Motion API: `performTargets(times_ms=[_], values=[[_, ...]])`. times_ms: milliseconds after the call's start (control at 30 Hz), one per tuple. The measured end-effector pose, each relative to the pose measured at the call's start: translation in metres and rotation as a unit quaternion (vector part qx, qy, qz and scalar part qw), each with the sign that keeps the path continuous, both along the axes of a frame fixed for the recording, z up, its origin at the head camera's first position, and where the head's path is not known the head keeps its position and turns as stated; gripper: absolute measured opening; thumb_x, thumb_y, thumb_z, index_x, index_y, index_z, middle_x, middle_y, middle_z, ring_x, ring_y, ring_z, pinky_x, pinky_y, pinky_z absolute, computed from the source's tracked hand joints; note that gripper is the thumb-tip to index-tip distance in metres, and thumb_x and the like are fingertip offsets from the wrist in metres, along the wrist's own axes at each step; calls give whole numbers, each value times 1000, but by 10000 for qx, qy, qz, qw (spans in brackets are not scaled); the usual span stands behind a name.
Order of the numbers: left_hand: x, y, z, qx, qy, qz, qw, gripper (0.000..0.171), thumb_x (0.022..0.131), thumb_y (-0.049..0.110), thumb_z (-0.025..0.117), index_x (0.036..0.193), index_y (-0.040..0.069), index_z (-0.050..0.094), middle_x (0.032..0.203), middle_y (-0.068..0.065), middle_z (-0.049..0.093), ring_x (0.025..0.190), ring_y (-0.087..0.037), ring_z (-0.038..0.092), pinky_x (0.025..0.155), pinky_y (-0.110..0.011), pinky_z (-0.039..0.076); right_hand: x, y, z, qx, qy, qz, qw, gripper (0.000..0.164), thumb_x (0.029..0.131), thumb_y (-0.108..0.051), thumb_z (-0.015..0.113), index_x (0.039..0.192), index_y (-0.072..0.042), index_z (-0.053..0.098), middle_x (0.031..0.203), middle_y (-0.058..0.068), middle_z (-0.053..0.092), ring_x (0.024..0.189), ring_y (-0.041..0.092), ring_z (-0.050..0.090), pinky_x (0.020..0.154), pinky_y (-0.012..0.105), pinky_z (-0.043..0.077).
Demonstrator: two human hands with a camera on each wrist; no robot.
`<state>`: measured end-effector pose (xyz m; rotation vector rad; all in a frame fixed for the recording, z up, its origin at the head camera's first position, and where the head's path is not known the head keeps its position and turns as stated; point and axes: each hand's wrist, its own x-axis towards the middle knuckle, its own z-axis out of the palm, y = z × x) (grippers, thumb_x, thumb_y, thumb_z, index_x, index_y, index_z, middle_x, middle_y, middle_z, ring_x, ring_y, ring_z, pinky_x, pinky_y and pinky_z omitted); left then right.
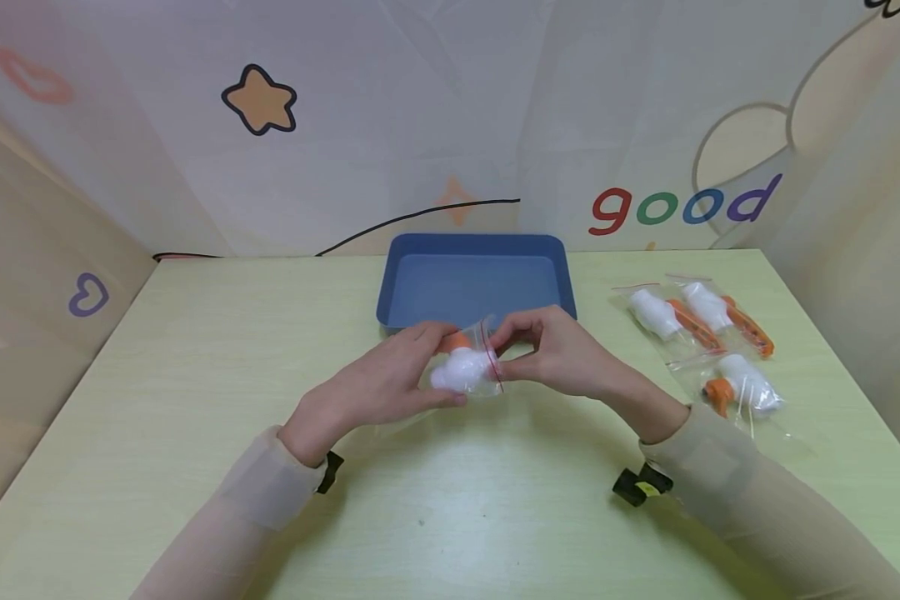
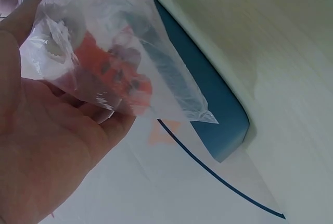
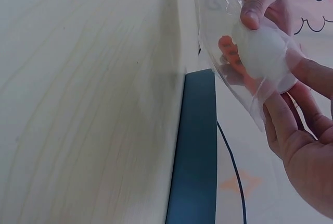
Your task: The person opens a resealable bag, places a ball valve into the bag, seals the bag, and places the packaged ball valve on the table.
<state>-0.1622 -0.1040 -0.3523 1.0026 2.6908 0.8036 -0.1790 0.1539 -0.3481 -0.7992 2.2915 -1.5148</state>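
Note:
Both hands hold a clear zip bag with a red seal line, just in front of the blue tray. Inside it are a white rounded object and an orange piece; the orange piece shows dark holes in the left wrist view. My left hand grips the bag from the left, thumb on the near side and fingers on the far side. At the sealed end, my right hand pinches the bag between thumb and fingers. Through the plastic, the right wrist view shows the white object between both hands.
A blue tray stands at the back middle of the pale wooden table. On the right lie several similar bags, one a white-and-orange bag nearer the front. A printed curtain hangs behind the table.

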Motion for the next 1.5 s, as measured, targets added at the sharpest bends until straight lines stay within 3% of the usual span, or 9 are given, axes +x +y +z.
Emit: performTargets(times_ms=[400,667,867,1100,1300,1500], values=[[1,4,1,43,292,156,9994,71,87,38,84,139,3,50,126,-3,57,107,-17,57,88,-33,52,0,-2,-3,-129,143,36,9998,18,84,-3,84,99,-3,73,101,8,70,95,26,67,77,32,59],[2,5,-1,82,523,328,9981,66,87,34,84,135,3,52,121,-3,56,101,-20,57,81,-33,51,0,3,-3,-235,-3,133,9996,25,89,-3,80,112,-2,72,113,9,69,109,26,67,88,35,58],[0,4,-4,185,635,505,9965,57,87,34,83,128,6,55,118,-2,56,97,-16,54,77,-30,51,-1,13,-1,-233,39,-304,9993,22,98,-11,72,118,-4,70,117,9,68,112,23,65,94,35,55],[-1,4,-7,302,716,657,9948,58,87,33,84,128,3,55,120,-6,57,96,-18,55,75,-31,51,0,21,-3,197,-238,-612,9976,26,105,-23,63,109,2,67,108,18,69,99,40,67,90,48,56],[-1,6,-6,340,627,853,9938,65,87,34,84,132,1,53,120,-7,57,94,-18,56,73,-30,53,5,19,-3,1016,-587,-180,9929,38,104,-35,62,104,1,75,98,13,74,95,32,69,88,47,56],[-1,8,-7,491,605,936,9926,63,86,34,84,131,1,54,118,-6,57,93,-18,55,73,-30,53,8,13,-7,697,-240,-52,9973,26,101,-26,69,109,-2,77,100,11,74,95,35,65,82,43,54]])
